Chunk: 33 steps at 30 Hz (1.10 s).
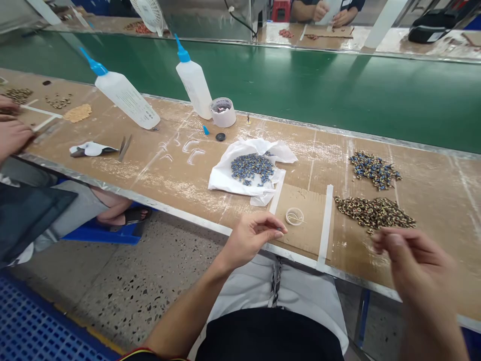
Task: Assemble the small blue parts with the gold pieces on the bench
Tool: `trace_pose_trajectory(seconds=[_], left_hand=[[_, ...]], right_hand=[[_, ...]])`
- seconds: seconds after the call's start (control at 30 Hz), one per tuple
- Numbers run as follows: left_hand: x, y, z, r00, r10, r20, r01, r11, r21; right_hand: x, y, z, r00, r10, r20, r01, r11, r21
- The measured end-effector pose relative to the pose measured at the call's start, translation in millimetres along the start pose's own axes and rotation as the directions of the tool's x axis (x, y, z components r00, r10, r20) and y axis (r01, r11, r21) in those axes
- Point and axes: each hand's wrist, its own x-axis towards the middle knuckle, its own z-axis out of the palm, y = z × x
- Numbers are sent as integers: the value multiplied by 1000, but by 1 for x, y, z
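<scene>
My left hand (253,236) is over the front edge of the table, thumb and forefinger pinched on a tiny dark piece whose kind I cannot make out. Right of its fingertips a small clear round dish (294,216), with a thin stick across it, stands on a cardboard sheet (313,200). My right hand (417,263), slightly blurred, has its fingertips closed together at the near edge of a heap of small brown-and-gold parts (376,213); whatever they hold is hidden. Behind that heap is a pile of blue-and-gold parts (374,170). More blue parts (251,168) lie on crumpled white paper (221,175).
Two white squeeze bottles with blue nozzles, a left one (126,98) and a right one (195,85), stand at the back beside a tape roll (223,112). Tweezers (125,148) lie left. A green conveyor belt (281,82) runs behind. Co-workers sit left and opposite.
</scene>
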Motion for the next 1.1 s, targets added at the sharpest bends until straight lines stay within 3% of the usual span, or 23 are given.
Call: trace_pose_trajectory(seconds=[0.1,0.27,0.7,0.87,1.1], left_hand=[[-3,-1,1,1000,-23,15,23,1000,13],[-6,-8,-1,1000,5,12,-6,997,82],[12,-6,4,957,72,280,-165,932,324],[20,-11,7,934,178,308,-300,860,413],[22,-14,6,929,167,331,-313,832,459]], right_hand=[[-10,-9,32,943,-98,318,80,994,71],[-10,-26,71,794,-304,527,322,945,61],[6,-49,105,750,-522,406,573,819,-5],[11,-49,110,703,-568,428,657,749,-85],[16,-50,99,655,-581,482,708,695,-123]])
